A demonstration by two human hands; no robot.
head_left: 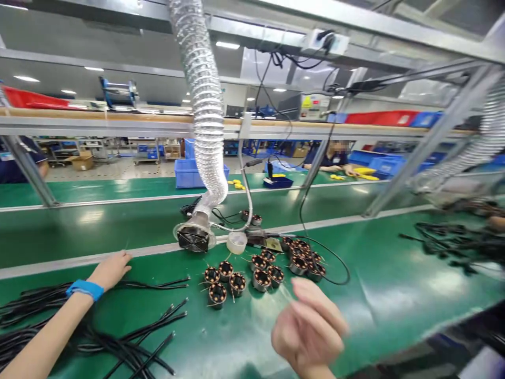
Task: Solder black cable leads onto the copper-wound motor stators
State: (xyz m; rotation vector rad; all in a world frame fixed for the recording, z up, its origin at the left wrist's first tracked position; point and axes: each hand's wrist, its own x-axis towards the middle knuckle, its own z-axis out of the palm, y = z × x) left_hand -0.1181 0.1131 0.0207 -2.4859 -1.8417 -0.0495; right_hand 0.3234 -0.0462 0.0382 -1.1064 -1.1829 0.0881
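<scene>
Black cables (158, 285) point right past your left hand (108, 272), fingers flat and empty; your right hand (310, 331) spreads wide, empty, near copper-wound stators (237, 284).

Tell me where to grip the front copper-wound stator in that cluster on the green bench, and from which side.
Pinch the outer wall of the copper-wound stator from above on the near side, probably with the open right hand. It stands upright with a round body, while thin lead wires stick out sideways, so the wall looks safer than the coil top.
</scene>
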